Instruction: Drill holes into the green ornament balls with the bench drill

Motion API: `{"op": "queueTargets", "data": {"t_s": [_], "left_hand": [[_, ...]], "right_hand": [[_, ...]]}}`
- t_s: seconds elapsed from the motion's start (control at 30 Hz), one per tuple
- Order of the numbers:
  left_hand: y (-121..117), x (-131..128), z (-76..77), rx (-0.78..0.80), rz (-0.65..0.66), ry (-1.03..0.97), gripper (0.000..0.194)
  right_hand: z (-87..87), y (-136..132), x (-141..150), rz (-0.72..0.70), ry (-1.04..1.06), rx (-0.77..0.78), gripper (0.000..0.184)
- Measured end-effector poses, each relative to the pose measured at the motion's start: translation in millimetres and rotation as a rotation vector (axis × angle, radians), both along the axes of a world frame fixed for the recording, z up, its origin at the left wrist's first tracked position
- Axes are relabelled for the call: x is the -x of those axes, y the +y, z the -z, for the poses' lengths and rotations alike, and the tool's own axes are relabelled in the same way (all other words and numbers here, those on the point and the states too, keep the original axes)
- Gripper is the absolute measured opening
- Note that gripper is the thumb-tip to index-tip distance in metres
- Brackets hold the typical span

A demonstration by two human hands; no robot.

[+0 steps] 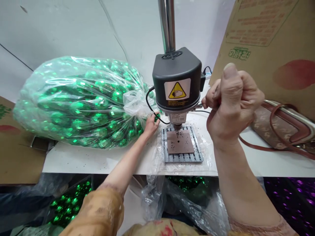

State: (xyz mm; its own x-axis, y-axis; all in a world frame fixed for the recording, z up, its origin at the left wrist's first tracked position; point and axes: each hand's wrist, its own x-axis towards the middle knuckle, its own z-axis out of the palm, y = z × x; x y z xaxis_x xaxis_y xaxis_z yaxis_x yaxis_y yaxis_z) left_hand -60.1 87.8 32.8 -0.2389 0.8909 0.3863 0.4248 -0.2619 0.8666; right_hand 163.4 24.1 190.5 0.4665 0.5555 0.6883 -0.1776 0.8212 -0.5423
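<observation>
Bench [91, 164]: white, its front edge crossing the view. Clear plastic bag [81, 105]: bulging with shiny green faceted balls, knotted at its right end, lying along the left part of the bench. Cardboard box [261, 62]: printed, upright at the bench's right rear. Drill press [177, 78]: black housing, yellow warning label, steel column, standing mid-bench. Handbag [278, 127]: patterned, brown strap, towards the bench's right edge. Right hand [231, 101]: curled into a tight fist, thumb up, beside the press's metal lever [199, 106]; whether it encloses any of it is hidden. Slotted base plate [182, 158]: near the front edge, strewn with dark specks. Left hand [151, 126]: fingers partly bent, tips closed on a small green ball [157, 116], beside the bag's knot. Square brown pad [180, 147]: one dark central hole, flat on the plate, under the chuck [177, 126].
</observation>
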Motion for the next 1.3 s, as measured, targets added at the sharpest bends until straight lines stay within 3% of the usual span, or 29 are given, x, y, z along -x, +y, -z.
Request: {"op": "queueTargets", "data": {"t_s": [0.17, 0.3, 0.47, 0.6, 0.93, 1.3], "left_hand": [[-84.3, -8.0, 10.8, 0.199, 0.150, -0.658, 0.049], [-110.6, -26.7, 5.0, 0.321, 0.263, -0.818, 0.052], [-106.4, -43.5, 8.6, 0.306, 0.218, -0.780, 0.053], [-99.8, -53.7, 17.3, 0.202, 0.131, -0.582, 0.060], [-91.7, -65.7, 30.9, 0.183, 0.207, -0.333, 0.056], [-94.7, -63.9, 31.9, 0.142, 0.263, -0.139, 0.053]], "right_hand": [[0.8, -1.9, 0.5, 0.020, -0.015, -0.020, 0.045], [0.1, -0.2, 0.2, -0.006, 0.006, -0.040, 0.045], [1.2, 5.0, -1.3, -0.040, 0.029, -0.082, 0.045], [3.2, 5.5, -2.3, -0.021, -0.027, -0.071, 0.049], [4.1, 3.2, -1.8, 0.010, -0.078, -0.022, 0.052], [4.2, 1.6, -0.3, -0.003, -0.046, -0.053, 0.050]]}}
